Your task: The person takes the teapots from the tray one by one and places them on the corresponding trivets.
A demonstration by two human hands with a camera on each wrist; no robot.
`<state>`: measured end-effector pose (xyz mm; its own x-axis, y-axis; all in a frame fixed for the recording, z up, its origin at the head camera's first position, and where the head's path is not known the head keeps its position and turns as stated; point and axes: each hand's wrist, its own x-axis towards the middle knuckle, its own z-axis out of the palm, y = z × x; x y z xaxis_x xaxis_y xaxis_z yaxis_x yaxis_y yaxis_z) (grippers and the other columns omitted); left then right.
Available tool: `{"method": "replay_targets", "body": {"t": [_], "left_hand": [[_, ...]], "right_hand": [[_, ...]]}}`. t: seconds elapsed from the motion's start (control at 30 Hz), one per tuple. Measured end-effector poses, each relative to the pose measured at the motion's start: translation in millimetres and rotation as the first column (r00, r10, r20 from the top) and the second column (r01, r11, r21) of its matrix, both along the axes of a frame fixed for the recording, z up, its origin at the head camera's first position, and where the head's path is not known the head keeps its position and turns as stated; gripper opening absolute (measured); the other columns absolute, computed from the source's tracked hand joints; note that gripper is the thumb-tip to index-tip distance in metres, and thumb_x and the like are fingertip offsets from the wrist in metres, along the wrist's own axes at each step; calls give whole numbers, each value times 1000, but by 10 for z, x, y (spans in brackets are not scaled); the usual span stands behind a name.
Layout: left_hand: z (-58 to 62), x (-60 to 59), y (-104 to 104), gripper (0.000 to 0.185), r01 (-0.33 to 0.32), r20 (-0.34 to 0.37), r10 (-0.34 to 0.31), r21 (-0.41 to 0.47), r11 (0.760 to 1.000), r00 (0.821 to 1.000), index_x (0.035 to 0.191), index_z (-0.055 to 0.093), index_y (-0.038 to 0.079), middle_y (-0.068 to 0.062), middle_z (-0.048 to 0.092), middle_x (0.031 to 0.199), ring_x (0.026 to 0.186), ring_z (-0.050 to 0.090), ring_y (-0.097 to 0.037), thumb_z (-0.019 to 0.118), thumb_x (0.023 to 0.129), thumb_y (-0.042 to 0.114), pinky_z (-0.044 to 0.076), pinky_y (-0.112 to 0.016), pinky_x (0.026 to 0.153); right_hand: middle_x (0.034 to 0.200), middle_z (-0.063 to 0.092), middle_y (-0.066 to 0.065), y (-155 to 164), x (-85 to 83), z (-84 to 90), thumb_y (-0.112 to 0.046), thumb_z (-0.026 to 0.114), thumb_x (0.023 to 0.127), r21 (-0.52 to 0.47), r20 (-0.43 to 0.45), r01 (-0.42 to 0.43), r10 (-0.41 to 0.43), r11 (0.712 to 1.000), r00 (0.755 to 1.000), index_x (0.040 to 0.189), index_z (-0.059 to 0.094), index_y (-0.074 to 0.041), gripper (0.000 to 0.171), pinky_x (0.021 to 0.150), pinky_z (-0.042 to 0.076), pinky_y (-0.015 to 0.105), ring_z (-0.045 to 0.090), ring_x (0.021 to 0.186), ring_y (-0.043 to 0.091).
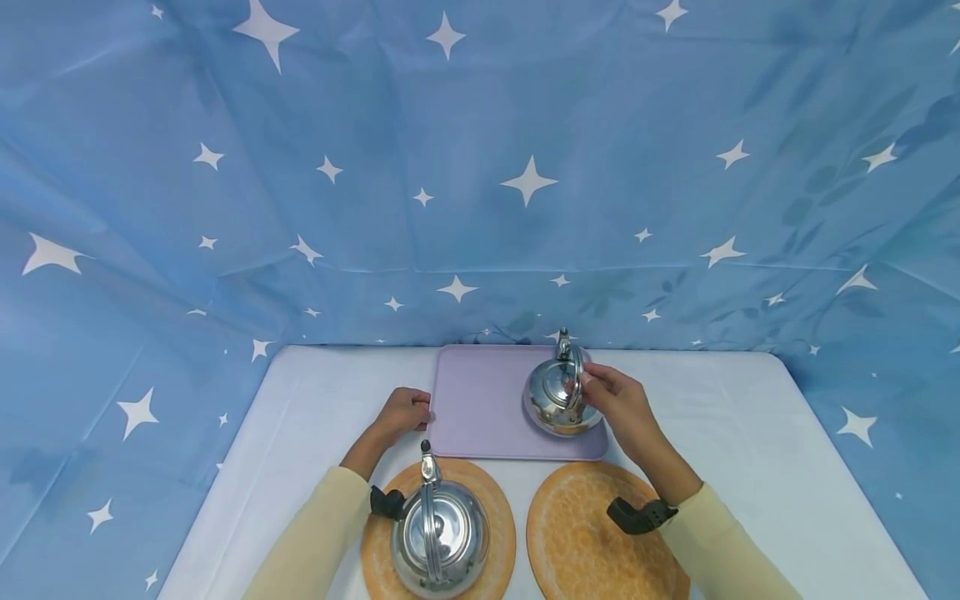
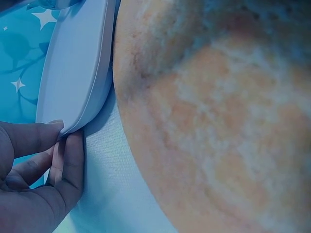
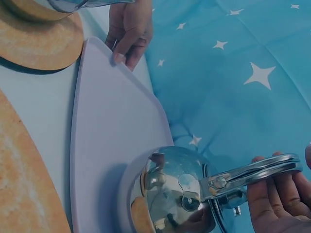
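A lilac tray (image 1: 480,408) lies at the back middle of the white-covered table. A shiny steel kettle (image 1: 551,398) stands on its right part. My right hand (image 1: 609,392) grips the kettle's upright handle (image 3: 252,172), fingers curled round the metal bar. My left hand (image 1: 408,410) pinches the tray's left edge (image 2: 77,73), its fingertips (image 2: 60,141) at the rim. A second steel kettle (image 1: 438,533) sits on the left of two round orange mats (image 1: 495,500), just below my left forearm.
The right orange mat (image 1: 592,533) lies in front of the tray with nothing on it. A blue star-print cloth (image 1: 480,167) walls in the table at the back and on both sides. White tablecloth (image 1: 750,433) shows right of the tray.
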<state>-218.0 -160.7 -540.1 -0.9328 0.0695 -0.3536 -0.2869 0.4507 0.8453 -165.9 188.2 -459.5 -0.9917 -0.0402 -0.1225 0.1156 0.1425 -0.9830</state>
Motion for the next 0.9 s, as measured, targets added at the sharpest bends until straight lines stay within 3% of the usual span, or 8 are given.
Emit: {"method": "replay_targets", "body": {"t": [0.17, 0.5, 0.7, 0.9], "left_hand": [[14, -2, 12, 39, -1, 1, 1, -6, 1000, 1000, 123, 56, -14, -15, 60, 96, 84, 64, -22, 64, 85, -5, 58, -32, 72], [18, 5, 14, 39, 1, -5, -1, -20, 1000, 1000, 122, 57, -13, -14, 61, 94, 83, 64, -22, 65, 85, -4, 58, -31, 72], [13, 6, 9, 40, 3, -3, -3, -19, 1000, 1000, 123, 56, -14, -14, 60, 95, 85, 63, -22, 64, 85, -4, 58, -32, 73], [12, 0, 8, 40, 2, 4, -2, -18, 1000, 1000, 123, 55, -13, -15, 60, 95, 85, 63, -22, 64, 86, -5, 58, -32, 73]], "right_hand": [[120, 62, 21, -18, -40, -12, -27, 54, 101, -28, 37, -27, 28, 999, 999, 135, 47, 9, 50, 93, 50, 30, 61, 108, 18], [108, 66, 17, -40, -95, -33, -26, 54, 101, -17, 4, -89, 89, 996, 996, 120, 58, 11, 41, 88, 53, 30, 61, 105, 15], [117, 61, 25, -66, -91, -30, -20, 52, 102, -93, 12, -80, 82, 992, 997, 118, 56, 13, 37, 89, 52, 29, 61, 106, 14], [124, 60, 24, -91, -84, -34, -19, 52, 102, -128, 27, -59, 63, 990, 998, 122, 53, 13, 38, 91, 51, 31, 62, 106, 13]]}}
